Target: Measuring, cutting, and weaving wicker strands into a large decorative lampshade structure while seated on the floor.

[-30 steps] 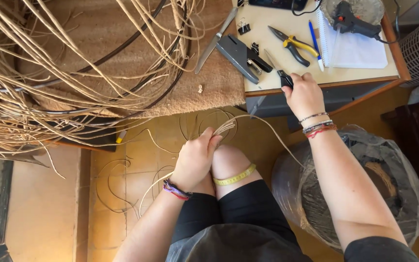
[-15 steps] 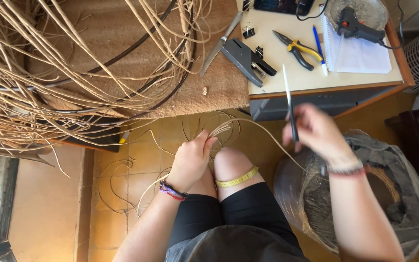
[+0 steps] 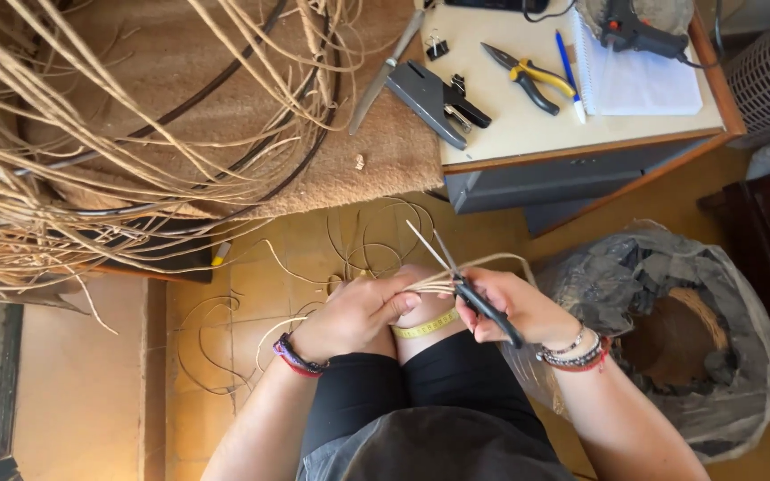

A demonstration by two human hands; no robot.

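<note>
My left hand rests on my knee and pinches a small bundle of pale rattan strands. My right hand grips a pair of black-handled scissors; their blades are spread around the strands just right of my left fingers. A yellow tape measure lies across my knee under both hands. Bracelets circle both wrists.
A large tangle of rattan lies on a brown mat at the left. A desk at the top right bears pliers, a black stapler tool, a pen, a notepad and a glue gun. A bag-lined basket stands at the right.
My right hand took the scissors off the desk edge, carried them down to my knee, and now holds them at the strands. My left hand stayed on the knee.
</note>
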